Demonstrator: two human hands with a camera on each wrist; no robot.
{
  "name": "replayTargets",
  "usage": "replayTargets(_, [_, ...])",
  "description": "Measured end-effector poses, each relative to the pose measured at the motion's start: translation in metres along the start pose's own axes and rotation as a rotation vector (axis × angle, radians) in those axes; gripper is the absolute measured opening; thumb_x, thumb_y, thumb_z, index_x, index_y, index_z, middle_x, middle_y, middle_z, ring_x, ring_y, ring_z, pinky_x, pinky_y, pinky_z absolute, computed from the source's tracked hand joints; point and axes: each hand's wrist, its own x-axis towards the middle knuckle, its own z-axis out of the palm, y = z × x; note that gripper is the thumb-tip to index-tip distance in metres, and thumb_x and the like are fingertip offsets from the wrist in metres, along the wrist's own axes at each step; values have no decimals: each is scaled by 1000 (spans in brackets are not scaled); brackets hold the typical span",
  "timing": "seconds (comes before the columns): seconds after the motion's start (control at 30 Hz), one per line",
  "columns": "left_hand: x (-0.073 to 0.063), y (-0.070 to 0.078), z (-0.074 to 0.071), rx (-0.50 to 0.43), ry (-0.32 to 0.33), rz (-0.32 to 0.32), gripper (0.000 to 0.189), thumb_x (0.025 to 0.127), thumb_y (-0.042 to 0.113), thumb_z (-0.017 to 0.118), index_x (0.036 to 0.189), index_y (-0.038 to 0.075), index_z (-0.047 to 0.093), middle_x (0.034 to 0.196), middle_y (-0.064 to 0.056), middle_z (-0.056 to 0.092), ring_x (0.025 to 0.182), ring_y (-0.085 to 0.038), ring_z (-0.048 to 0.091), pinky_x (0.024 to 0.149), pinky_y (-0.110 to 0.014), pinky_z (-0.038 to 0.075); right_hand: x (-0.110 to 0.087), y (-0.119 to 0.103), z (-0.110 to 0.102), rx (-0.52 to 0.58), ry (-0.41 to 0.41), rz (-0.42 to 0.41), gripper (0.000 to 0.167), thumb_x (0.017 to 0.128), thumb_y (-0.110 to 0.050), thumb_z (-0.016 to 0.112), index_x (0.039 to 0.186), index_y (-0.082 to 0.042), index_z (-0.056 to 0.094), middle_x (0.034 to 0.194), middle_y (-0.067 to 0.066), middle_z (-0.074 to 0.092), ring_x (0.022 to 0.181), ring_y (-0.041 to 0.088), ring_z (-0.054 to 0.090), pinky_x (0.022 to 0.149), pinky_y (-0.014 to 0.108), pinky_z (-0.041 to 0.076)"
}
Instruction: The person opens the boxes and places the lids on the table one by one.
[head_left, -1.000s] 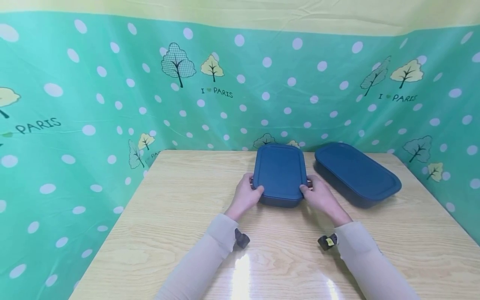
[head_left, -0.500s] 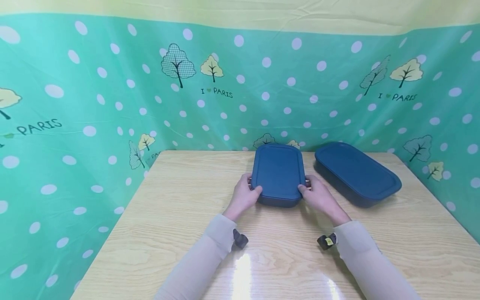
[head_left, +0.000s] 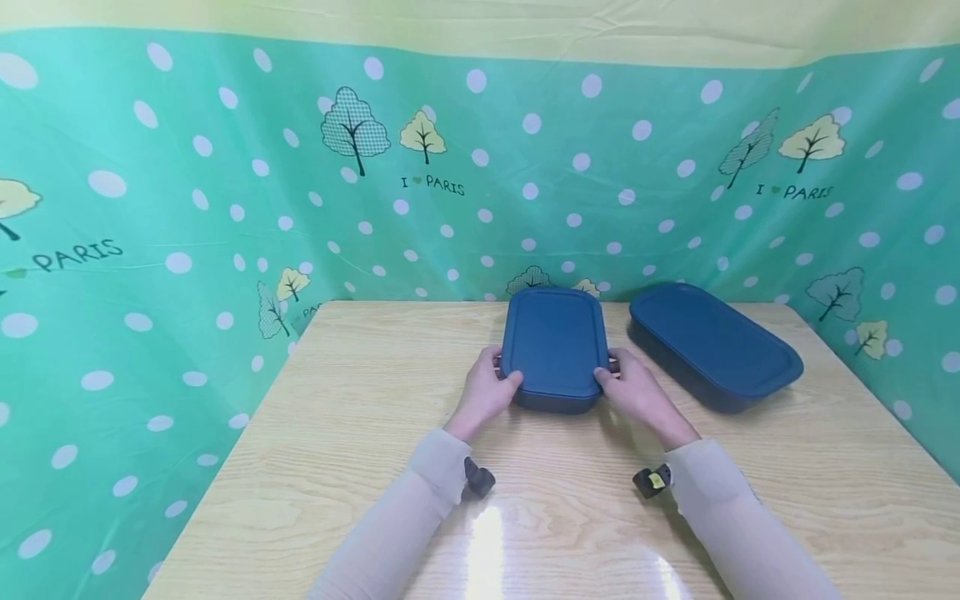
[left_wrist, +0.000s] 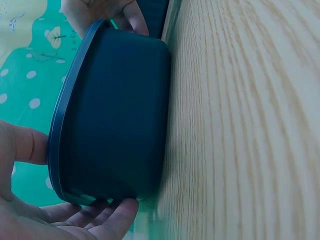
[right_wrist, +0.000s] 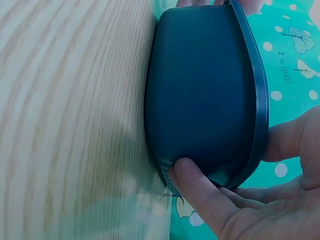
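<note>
A dark blue rectangular food container (head_left: 557, 342) with a flat matching lid sits toward the back of the table, between both hands. My left hand (head_left: 483, 392) grips its left side, thumb on the lid's edge and fingers along the wall. My right hand (head_left: 637, 392) holds the opposite side the same way. In the left wrist view the container's end wall (left_wrist: 115, 115) stands close along the wood, its lid rim facing the curtain. The right wrist view shows the right hand's fingers (right_wrist: 205, 195) against the lower wall and its thumb at the lid rim.
A longer blue lidded container (head_left: 716, 346) stands at an angle to the right, near the right hand. The wooden table (head_left: 360, 417) ends at a green dotted curtain (head_left: 450, 225) behind and at the sides. Small black cameras (head_left: 478, 479) sit at both cuffs.
Both hands and the container they hold have shifted slightly to the left. The grip looks the same, and the longer container stays in place.
</note>
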Motion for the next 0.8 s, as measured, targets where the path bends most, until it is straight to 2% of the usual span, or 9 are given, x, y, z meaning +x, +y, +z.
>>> replayTargets(0.8, [0,-6,-11,-30,1,-20,53,90,15,59,138,0,39,126,-18,52,115,-30,54,93,-39,49,5,-4,10,26,-10,-16,53,100,-21,44,141,10,30,128,31,50,115,40,52,95,50,45])
